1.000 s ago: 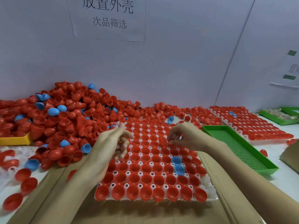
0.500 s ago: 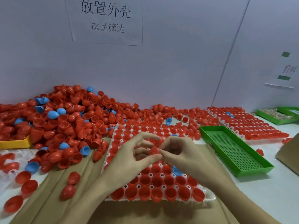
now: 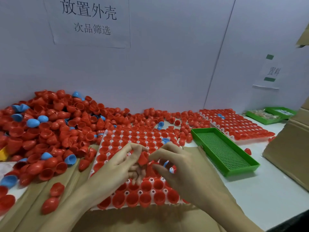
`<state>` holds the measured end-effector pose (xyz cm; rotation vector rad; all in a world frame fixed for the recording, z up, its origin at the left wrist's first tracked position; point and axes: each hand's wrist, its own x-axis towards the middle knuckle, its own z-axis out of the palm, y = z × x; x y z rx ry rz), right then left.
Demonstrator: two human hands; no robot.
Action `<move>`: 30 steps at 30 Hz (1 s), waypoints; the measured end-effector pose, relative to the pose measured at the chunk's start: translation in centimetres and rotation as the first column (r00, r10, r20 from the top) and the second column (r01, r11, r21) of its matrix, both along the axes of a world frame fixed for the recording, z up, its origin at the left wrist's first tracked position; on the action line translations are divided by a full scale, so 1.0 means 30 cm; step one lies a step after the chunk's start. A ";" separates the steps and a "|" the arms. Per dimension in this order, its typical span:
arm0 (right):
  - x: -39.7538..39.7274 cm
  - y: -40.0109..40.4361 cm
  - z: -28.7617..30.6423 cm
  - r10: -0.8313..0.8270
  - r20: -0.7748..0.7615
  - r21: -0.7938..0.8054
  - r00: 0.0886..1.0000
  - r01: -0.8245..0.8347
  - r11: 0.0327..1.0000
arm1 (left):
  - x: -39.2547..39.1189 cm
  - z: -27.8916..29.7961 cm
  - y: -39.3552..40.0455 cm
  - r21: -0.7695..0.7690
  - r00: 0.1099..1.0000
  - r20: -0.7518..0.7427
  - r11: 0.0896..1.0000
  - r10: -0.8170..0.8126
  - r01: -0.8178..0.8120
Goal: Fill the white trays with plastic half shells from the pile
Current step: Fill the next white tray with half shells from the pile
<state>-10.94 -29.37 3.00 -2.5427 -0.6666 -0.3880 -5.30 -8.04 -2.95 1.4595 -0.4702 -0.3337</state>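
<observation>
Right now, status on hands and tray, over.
Left hand and right hand both pinch one red shell. Near white tray almost full. Nothing blocking.

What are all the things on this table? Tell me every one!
Pile of half shells: too many to count, mostly red, some blue, left and back.
Near white tray: one, nearly full of red shells, centre.
Far white tray: one, filled, back right.
Green mesh tray: one, right of the near tray.
Green bins: two, far right.
Cardboard box: one, brown, right edge.
Paper signs: two, white, on the wall.
Red shell: one, held between both hands.
Left hand: pinches it.
Right hand: pinches it too.
</observation>
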 end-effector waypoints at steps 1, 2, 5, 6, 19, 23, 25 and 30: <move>0.008 -0.024 -0.009 -0.009 0.006 0.023 1.000 0.009 1.000 | 0.003 0.007 0.005 -0.004 1.000 0.000 1.000 0.009 -0.009; 0.019 -0.056 -0.016 -0.029 -0.003 0.052 1.000 0.029 0.998 | 0.008 0.015 0.013 -0.005 0.999 0.010 0.999 0.036 -0.035; 0.036 -0.175 -0.023 -0.098 -0.078 0.073 0.992 0.104 0.992 | 0.024 0.042 0.054 0.018 0.984 0.041 0.985 0.173 -0.174; 0.034 -0.213 -0.024 -0.108 -0.093 0.044 0.990 0.113 0.993 | 0.030 0.046 0.069 0.015 0.974 0.049 0.975 0.220 -0.221; -0.017 -0.313 -0.021 -0.179 -0.292 -0.355 0.940 0.067 0.932 | 0.040 0.074 0.117 0.061 0.846 0.117 0.846 0.521 -0.530; -0.013 -0.320 -0.033 -0.227 -0.297 -0.407 0.928 0.092 0.909 | 0.053 0.054 0.165 0.316 0.538 0.609 0.444 0.583 -0.839; -0.004 -0.310 -0.056 -0.224 -0.298 -0.444 0.928 0.073 0.893 | 0.058 0.033 0.192 0.413 0.440 0.783 0.162 0.439 -0.896; 0.020 -0.330 -0.071 -0.152 -0.392 -0.343 0.907 0.009 0.939 | 0.092 -0.011 0.228 0.750 0.699 0.600 0.030 0.389 -0.660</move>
